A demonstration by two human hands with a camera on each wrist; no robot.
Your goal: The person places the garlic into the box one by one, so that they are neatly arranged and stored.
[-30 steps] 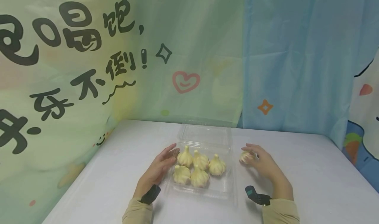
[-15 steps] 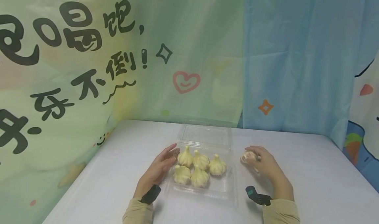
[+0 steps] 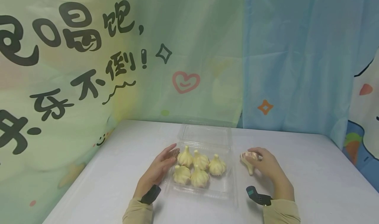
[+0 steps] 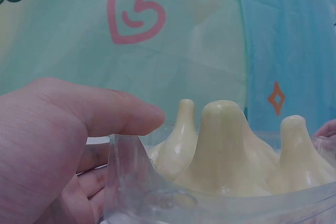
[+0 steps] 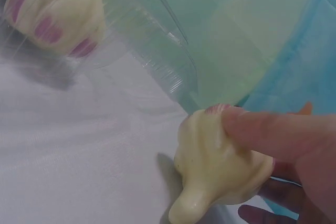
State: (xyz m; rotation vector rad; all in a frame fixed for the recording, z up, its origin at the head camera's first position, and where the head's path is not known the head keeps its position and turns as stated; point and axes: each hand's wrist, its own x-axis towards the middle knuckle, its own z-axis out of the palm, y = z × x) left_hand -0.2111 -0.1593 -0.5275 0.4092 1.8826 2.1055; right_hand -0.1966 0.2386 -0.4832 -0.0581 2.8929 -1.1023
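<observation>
My right hand grips a garlic bulb at the right of the table, its neck pointing toward me and its root end away. In the right wrist view the thumb presses on one side of this garlic bulb, with other fingers beyond it. A clear plastic box stands open in the middle, holding several garlic bulbs, necks up. My left hand holds the box's left wall: the thumb lies over the rim, and curled fingers show outside the wall. The exact contact there is partly hidden.
The box's hinged lid lies back toward the far table edge. A white cloth covers the table. Printed curtains hang behind and at the left. Black straps with cameras sit on both wrists.
My right hand has turned the garlic bulb so that its neck now comes into sight pointing toward me. The hand has shifted slightly right and nearer. The left hand and the box stay put.
</observation>
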